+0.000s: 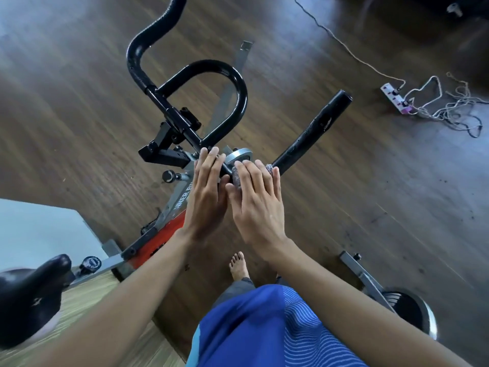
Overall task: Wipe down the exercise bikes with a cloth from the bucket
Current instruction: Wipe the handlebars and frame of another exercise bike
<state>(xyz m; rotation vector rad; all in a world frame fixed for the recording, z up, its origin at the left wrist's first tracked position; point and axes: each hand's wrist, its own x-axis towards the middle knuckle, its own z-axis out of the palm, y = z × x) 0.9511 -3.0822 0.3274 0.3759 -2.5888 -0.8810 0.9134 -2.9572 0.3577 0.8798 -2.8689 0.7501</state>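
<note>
I look down on the exercise bike [169,207], which has a grey and red frame and black handlebars [232,86]. A grey cloth [236,177] lies on the right handlebar bar, beside a round metal knob [239,154]. My right hand [255,202] lies over the cloth with its fingers stretched out, pressing it onto the bar. My left hand [207,189] sits right beside it, its straight fingers touching the handlebar joint. The right grip [315,131] sticks out beyond the cloth. No bucket is in view.
The black saddle [29,295] is at lower left, beside a pale surface [34,229]. A power strip [394,99] with tangled cables lies on the wooden floor at upper right. A grey frame with a round black, metal-rimmed part [407,313] stands at lower right. My bare foot [239,266] is below the hands.
</note>
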